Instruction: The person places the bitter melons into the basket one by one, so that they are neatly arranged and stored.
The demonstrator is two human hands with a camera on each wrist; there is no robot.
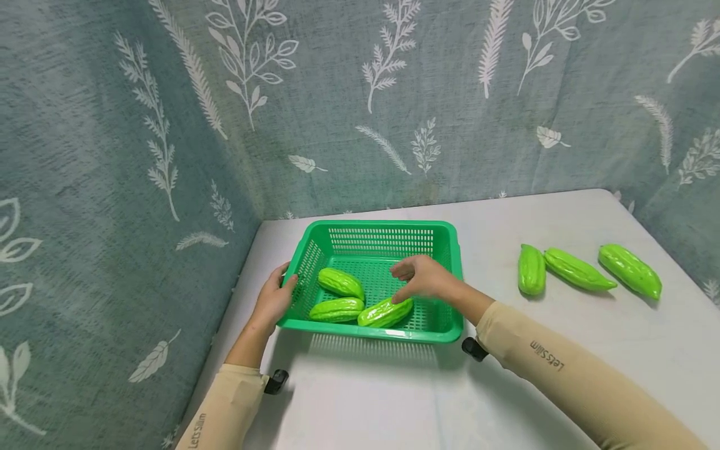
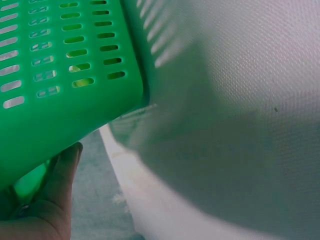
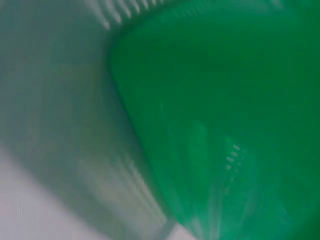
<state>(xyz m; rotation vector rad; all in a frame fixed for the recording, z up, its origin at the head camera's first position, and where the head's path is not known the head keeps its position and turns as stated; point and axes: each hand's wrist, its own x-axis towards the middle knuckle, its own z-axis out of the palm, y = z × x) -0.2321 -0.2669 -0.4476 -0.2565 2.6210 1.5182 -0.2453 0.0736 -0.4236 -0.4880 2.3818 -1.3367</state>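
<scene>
A green plastic basket (image 1: 371,334) with slotted walls holds three bright green, ridged bitter gourds at its front left. One gourd (image 1: 340,283) lies behind another gourd (image 1: 336,310), and the third gourd (image 1: 382,314) is beside them toward the middle. My left hand (image 1: 274,297) grips the basket's left rim; the left wrist view shows part of this hand by the basket wall (image 2: 75,110). Over the basket, my right hand (image 1: 424,278) has its thumb and fingers apart, with the thumb tip at the third gourd's upper end. The right wrist view shows only blurred green basket wall (image 3: 215,90).
Three more bitter gourds lie on the white table (image 1: 495,375) to the right: an upright one (image 1: 531,270), a slanted one (image 1: 578,270) and a far-right one (image 1: 630,271). Leaf-patterned grey-green cloth (image 1: 337,112) hangs behind and at the left.
</scene>
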